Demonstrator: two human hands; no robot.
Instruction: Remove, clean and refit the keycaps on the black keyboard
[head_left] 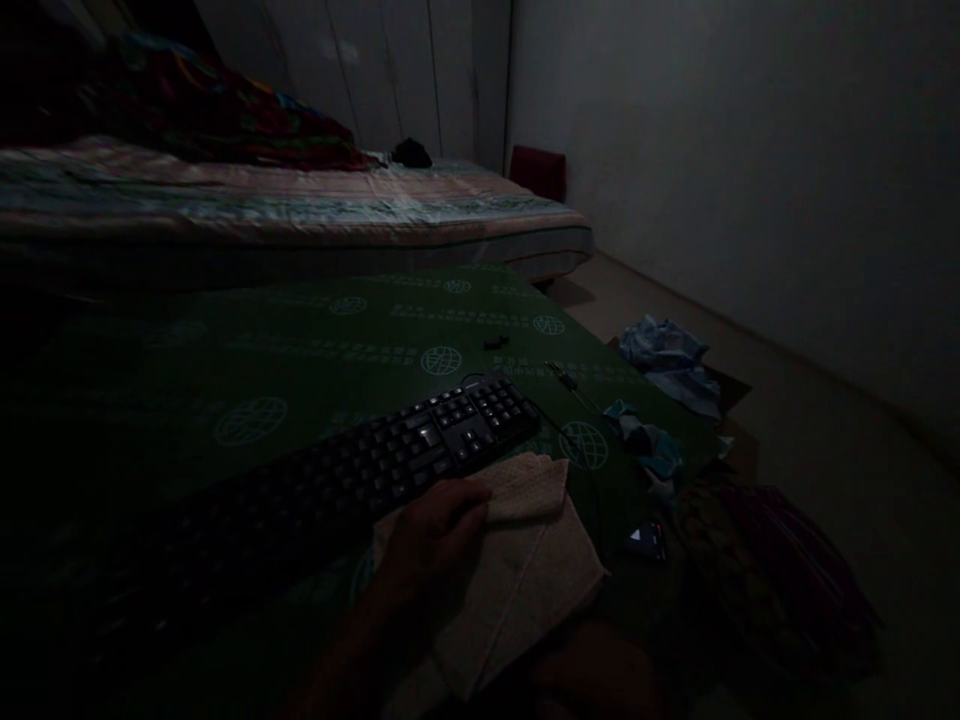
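A beige cloth (517, 570) lies partly folded in front of the keyboard, with a crease line running across it. My left hand (437, 530) pinches the cloth at its upper left, fingers closed on the folded-over flap. At the bottom edge, a dim brownish shape beside the cloth looks like my right hand (596, 668); its fingers are lost in the dark. Just beyond the cloth, a black keyboard (405, 445) stretches diagonally across the green printed surface (360, 350).
Small dark items (495, 343) and a thin cable (570, 382) lie past the keyboard. To the right are a lit phone screen (646, 540), blue-and-white cloth scraps (645, 440), a light-blue cloth heap (667, 355) and a purple bundle (795, 560). A bed (300, 215) stands behind.
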